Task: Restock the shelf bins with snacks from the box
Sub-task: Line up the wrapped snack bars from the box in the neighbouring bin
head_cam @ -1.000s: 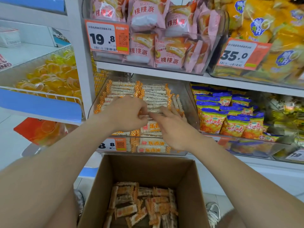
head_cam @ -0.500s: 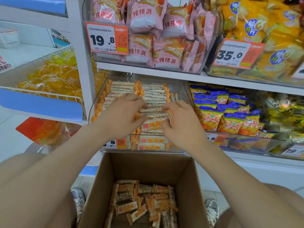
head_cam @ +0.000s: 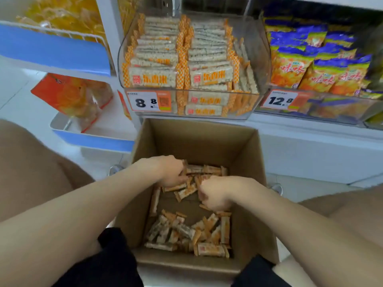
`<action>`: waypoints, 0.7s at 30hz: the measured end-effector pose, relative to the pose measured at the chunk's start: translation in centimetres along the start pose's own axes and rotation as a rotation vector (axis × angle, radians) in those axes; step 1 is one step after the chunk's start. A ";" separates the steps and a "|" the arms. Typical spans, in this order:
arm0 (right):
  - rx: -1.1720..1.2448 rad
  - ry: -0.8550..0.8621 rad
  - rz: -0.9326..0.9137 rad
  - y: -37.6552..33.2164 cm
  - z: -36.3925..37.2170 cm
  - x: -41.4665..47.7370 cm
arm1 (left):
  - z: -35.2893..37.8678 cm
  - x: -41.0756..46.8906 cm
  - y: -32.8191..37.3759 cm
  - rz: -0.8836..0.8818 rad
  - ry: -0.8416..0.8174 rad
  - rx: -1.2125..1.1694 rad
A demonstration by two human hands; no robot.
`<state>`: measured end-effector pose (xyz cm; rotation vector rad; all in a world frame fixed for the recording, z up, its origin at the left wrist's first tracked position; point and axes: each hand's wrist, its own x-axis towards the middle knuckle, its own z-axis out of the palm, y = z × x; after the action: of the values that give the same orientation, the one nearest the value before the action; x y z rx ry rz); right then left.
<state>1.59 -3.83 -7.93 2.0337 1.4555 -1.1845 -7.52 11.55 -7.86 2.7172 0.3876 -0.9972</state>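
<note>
An open cardboard box [head_cam: 250, 154] stands on the floor below the shelf, with several orange-and-white snack bars [head_cam: 186, 235] loose on its bottom. Both my hands are down inside it. My left hand [head_cam: 167, 171] curls its fingers over bars at the far side of the box. My right hand [head_cam: 215, 193] is curled round bars just beside it. Above, the clear shelf bin [head_cam: 263, 59] is packed with two neat rows of the same bars [head_cam: 180, 52], and more lie edge-on along its right wall.
A price tag reading 8.8 [head_cam: 149, 101] hangs on the bin's front. To the right is a bin of blue-and-orange snack bags [head_cam: 317, 67] with a 12.8 tag. At the left is a blue-edged wire rack [head_cam: 53, 46] with yellow and orange packets.
Both hands have left the shelf bin and dropped into the box, where they now close on bars. The view has tilted down, so the upper shelf is out of sight.
</note>
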 end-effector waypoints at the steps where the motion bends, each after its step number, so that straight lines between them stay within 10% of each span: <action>1: 0.046 0.005 -0.017 0.0 1.1 1.3 | 1.7 1.0 -0.1 -0.051 -0.062 -0.012; 10: 0.217 -0.246 -0.051 1.2 9.9 11.3 | 14.9 7.6 -1.7 -0.284 -0.461 -0.227; 21: -0.221 -0.355 -0.088 -1.7 15.2 15.3 | 22.0 10.9 -1.5 -0.269 -0.378 -0.361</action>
<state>-4.50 -4.84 -28.71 1.5373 1.4357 -1.2785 -13.16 8.29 -31.57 2.1368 0.7859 -1.3295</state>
